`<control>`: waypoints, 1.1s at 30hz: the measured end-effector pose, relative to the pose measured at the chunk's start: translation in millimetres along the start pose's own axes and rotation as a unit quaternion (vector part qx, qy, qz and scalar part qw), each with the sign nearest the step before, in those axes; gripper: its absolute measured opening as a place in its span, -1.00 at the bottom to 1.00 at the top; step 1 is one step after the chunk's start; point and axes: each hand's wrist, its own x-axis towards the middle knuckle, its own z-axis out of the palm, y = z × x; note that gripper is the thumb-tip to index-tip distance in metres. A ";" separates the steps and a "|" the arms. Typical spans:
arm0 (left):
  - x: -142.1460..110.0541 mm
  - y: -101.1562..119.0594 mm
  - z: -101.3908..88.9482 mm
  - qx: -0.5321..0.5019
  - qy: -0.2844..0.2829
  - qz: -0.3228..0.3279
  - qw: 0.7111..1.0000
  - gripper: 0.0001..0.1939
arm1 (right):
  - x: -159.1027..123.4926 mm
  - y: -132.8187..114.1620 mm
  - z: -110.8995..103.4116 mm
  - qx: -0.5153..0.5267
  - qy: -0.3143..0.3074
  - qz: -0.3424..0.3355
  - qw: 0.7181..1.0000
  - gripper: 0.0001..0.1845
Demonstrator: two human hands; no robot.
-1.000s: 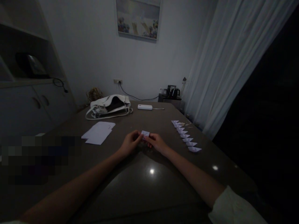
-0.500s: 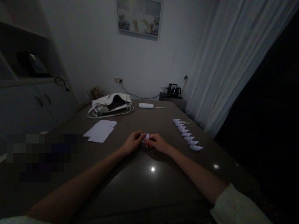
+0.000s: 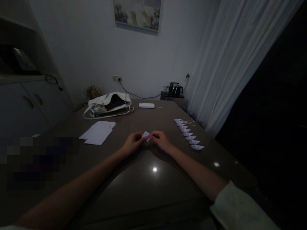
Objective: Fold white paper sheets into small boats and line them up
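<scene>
A small folded piece of white paper is pinched between my two hands above the middle of the table. My left hand grips its left side, and my right hand closes on its right side. The paper's upper part shows as a point above the fingers; its lower part is partly hidden by them. To the right, several folded paper boats stand in a slanting row. On the left lies a small pile of white paper sheets, overlapping one another.
A white handbag sits open at the table's far left. A white power bank with a short cable lies near the far edge. Small pale bits are scattered beside the boats. A curtain hangs along the right.
The paper has turned between my fingers: a squarish edge showed before, a pointed corner shows now. My view has shifted slightly, moving the whole scene up and left.
</scene>
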 end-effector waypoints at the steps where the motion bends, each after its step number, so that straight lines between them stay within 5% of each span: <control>1: -0.1 -0.2 -0.5 0.015 0.004 0.001 1.000 -0.58 | -0.3 -0.7 -0.2 -0.002 0.000 0.000 1.000 -0.54; 33: -1.0 7.4 -0.5 -0.016 0.035 -0.028 0.999 -0.65 | -0.5 1.3 3.2 0.039 -0.037 0.045 0.998 -0.73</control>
